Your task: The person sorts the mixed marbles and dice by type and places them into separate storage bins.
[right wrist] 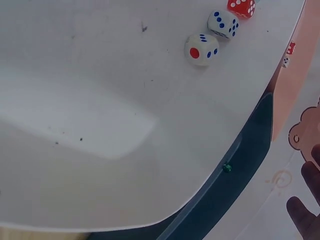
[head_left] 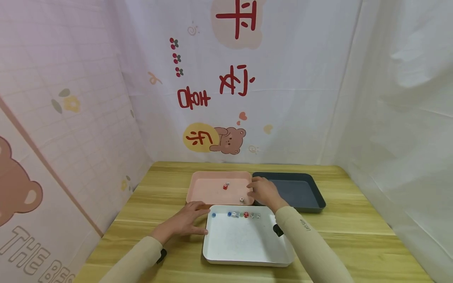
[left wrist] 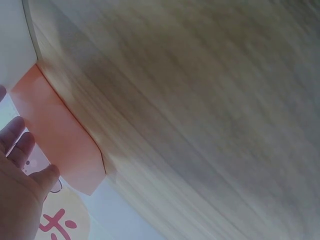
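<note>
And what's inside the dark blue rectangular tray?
A small green round piece shows inside the dark blue rectangular tray, seen from the right wrist. In the head view, the right hand covers the tray's left part, so whatever lies behind it there can't be seen.

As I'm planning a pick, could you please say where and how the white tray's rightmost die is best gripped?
Probably pinch the rightmost die by its near and far faces, from above: it's blocky, with another die close on its left.
</note>
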